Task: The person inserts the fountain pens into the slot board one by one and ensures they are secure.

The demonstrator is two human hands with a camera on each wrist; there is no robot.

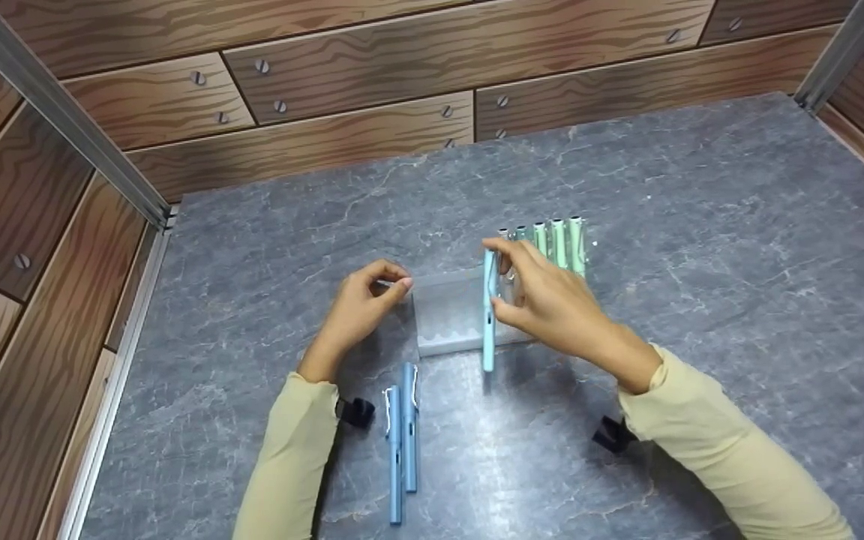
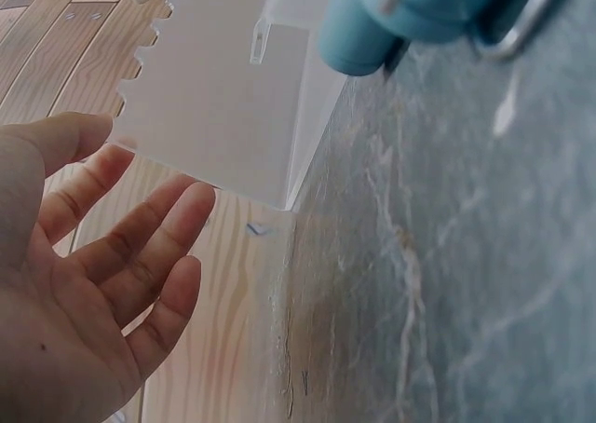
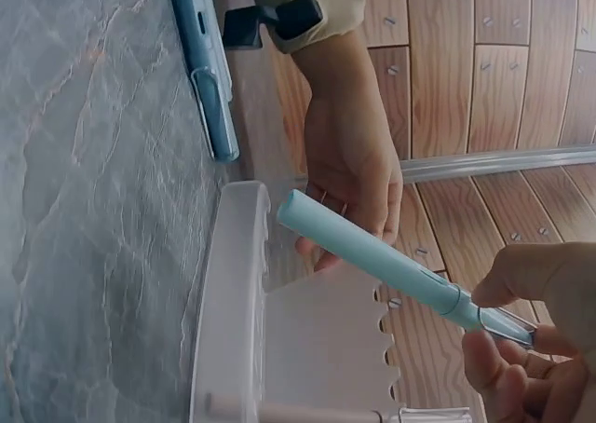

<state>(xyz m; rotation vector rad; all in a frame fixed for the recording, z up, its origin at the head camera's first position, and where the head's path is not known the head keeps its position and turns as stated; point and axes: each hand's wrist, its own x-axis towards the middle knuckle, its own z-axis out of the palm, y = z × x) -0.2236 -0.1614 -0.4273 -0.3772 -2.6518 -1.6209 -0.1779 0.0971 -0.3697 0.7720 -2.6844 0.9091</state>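
A light turquoise pen (image 1: 489, 330) hangs above the front of a translucent notched pen stand (image 1: 447, 346). My right hand (image 1: 552, 300) grips the pen by its clip end, between thumb and fingers; the plain end points toward me. At the stand's left corner my left hand (image 1: 361, 307) pinches the edge with thumb and index fingertip, its other fingers loosely extended in the left wrist view. Several green pens (image 1: 567, 244) sit side by side in the right part of the stand, partly hidden behind my right hand.
Two darker blue pens (image 1: 395, 457) lie side by side on the grey marbled table (image 1: 252, 450), nearer to me than the stand. Wood-patterned panels (image 1: 357, 67) rise behind the table, with a metal post (image 1: 64, 112) at the left corner.
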